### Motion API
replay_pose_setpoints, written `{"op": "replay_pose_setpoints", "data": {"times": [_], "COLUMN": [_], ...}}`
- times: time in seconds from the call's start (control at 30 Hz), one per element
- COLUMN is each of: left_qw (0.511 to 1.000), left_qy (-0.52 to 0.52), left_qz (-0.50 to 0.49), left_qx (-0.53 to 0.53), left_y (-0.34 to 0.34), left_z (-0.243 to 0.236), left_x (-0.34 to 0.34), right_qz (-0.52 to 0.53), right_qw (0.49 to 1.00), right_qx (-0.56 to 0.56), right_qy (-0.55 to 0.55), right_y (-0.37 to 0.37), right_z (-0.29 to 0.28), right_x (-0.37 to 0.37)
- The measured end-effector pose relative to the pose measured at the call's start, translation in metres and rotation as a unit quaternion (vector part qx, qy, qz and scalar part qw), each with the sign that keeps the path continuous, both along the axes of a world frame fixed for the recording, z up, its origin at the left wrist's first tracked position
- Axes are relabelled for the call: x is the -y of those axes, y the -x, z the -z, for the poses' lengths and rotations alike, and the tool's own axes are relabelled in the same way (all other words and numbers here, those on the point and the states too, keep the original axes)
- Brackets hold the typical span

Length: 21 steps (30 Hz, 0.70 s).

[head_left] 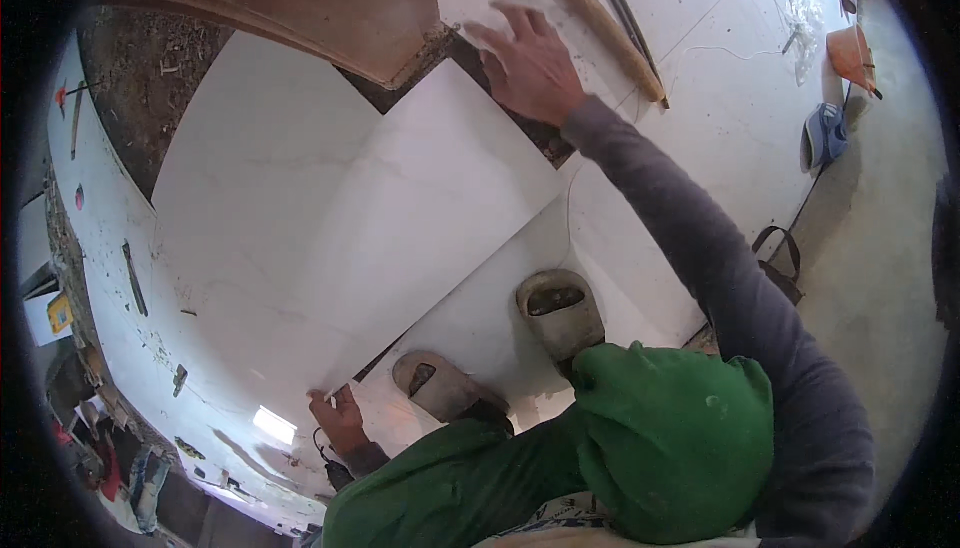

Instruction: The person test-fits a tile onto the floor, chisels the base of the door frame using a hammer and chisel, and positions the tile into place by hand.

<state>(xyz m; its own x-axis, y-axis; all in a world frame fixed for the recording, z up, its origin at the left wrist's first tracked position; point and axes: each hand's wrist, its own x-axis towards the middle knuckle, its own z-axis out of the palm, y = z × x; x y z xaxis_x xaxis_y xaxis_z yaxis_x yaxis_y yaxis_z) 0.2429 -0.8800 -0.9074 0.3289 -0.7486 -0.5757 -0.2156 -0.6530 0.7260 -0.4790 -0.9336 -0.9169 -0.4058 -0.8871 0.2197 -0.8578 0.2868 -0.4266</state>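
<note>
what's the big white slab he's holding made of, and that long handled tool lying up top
The white slab looks like glazed ceramic or porcelain tile: thin, rigid, smooth, faint grey veining. The left hand grips its near corner; the right hand rests at its far corner. The mallet looks like bare wood, tan and matte, though its head could be rubber; too small to tell.

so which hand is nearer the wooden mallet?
Right. The right hand rests on the far corner of the big white tile, just short of the mallet. The left hand grips the tile's near corner.
</note>
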Motion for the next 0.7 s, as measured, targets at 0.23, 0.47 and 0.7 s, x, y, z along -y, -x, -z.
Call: {"op": "replay_pose_setpoints", "data": {"times": [0.23, 0.47, 0.7], "left_qw": [0.968, 0.898, 0.938], "left_qy": [-0.020, 0.068, 0.020], "left_qz": [-0.212, 0.373, 0.292], "left_qx": [-0.134, 0.225, 0.189], "left_y": [0.040, -0.022, -0.004], "left_z": [-0.017, -0.003, -0.019], "left_x": [0.005, -0.007, -0.006], "right_qz": [-0.145, -0.078, -0.028], "right_qw": [0.985, 0.995, 0.998], "right_qx": [-0.081, -0.046, -0.030], "right_qy": [-0.035, -0.031, -0.054], "right_y": [0.019, -0.005, -0.027], "right_z": [0.009, 0.019, 0.023], "right_x": [-0.006, 0.004, 0.002]}}
